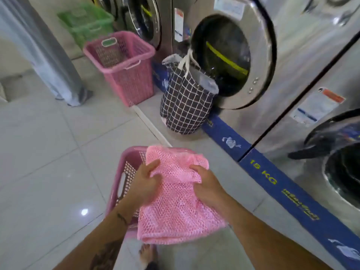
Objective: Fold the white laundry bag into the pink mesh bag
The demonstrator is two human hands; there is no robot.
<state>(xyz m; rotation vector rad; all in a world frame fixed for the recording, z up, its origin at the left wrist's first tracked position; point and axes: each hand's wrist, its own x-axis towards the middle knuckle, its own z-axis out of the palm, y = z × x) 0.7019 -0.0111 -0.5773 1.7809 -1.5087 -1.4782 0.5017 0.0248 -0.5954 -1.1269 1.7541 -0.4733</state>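
Note:
The pink mesh bag [175, 209] hangs folded in front of me, low in the middle of the head view. My left hand [145, 184] grips its upper left part, fingers bunched into the mesh. My right hand [207, 189] grips its upper right part the same way. A paler, whitish layer shows faintly through the mesh; I cannot tell whether that is the white laundry bag. The bag is held over a pink plastic basket [124, 176] on the floor.
A checked black-and-white fabric hamper [185, 106] stands by the open washer door [233, 61]. A taller pink basket [124, 69] and green baskets [87, 22] stand further left. Another washer [342, 162] is at right. My bare foot [145, 254] is below the bag.

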